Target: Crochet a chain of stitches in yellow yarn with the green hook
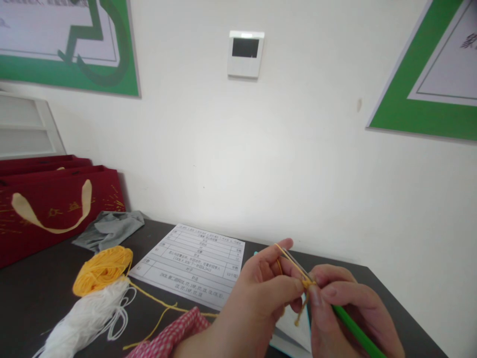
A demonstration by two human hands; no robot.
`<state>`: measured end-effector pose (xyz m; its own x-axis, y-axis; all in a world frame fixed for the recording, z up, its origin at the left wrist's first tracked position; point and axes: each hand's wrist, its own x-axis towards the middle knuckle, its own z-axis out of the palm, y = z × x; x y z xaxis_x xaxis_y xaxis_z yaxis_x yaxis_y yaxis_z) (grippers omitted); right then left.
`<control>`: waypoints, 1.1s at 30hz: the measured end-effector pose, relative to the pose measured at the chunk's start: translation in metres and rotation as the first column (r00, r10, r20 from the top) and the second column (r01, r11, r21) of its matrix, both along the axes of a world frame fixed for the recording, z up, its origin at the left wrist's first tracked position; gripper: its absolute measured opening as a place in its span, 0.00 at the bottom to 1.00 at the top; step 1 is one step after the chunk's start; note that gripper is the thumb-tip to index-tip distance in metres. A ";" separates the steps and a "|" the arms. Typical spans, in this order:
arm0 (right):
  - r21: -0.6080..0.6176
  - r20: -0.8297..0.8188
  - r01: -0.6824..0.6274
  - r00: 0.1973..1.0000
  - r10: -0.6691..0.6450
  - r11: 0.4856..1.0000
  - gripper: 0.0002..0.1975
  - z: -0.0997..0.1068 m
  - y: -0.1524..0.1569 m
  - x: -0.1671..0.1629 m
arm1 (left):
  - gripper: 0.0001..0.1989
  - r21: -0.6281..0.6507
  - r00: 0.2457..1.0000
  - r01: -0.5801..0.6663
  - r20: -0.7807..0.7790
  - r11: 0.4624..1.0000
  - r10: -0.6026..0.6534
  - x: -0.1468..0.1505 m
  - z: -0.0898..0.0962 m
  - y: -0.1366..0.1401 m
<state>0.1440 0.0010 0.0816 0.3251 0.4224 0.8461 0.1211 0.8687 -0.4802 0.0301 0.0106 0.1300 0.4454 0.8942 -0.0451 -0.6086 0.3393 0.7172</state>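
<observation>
My right hand (346, 308) grips a crochet hook (352, 328) by its green handle, with the metal shaft pointing up and left. Close beside it, my left hand (261, 293) pinches a small piece of yellow crochet (308, 284) between thumb and finger. Yellow yarn runs over the raised index finger of that hand and down to the hook. A short yellow tail dangles below the stitches. On the left lies a yellow yarn skein (102, 268), its strand leading across the table to my left wrist. A white yarn skein (87, 318) sits just in front of it.
A printed pattern sheet (194, 263) lies on the dark table (156, 226). Partly under my hands is a pale booklet (290, 338). Grey cloth (112, 228) and red paper bags (55, 209) stand at the left, against the wall. A red checked fabric (175, 335) shows at my left forearm.
</observation>
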 end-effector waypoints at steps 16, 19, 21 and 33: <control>-0.014 -0.009 0.004 1.000 -0.004 1.000 0.12 0.000 -0.001 0.002 | 0.34 0.305 0.940 -0.336 0.044 0.891 0.339 0.011 -0.012 -0.010; -0.079 -0.048 -0.034 0.998 0.030 0.996 0.10 0.000 -0.002 0.004 | 0.35 0.308 0.934 -0.341 0.000 0.888 0.358 0.010 -0.006 -0.013; -0.154 -0.097 -0.093 0.992 0.079 0.984 0.09 0.000 -0.003 0.006 | 0.36 0.317 0.928 -0.349 -0.014 0.882 0.373 0.011 -0.005 -0.013; -0.372 -0.314 -0.451 0.884 0.347 0.812 0.05 0.002 0.001 0.014 | 0.36 0.321 0.917 -0.345 -0.087 0.882 0.390 0.014 -0.006 -0.011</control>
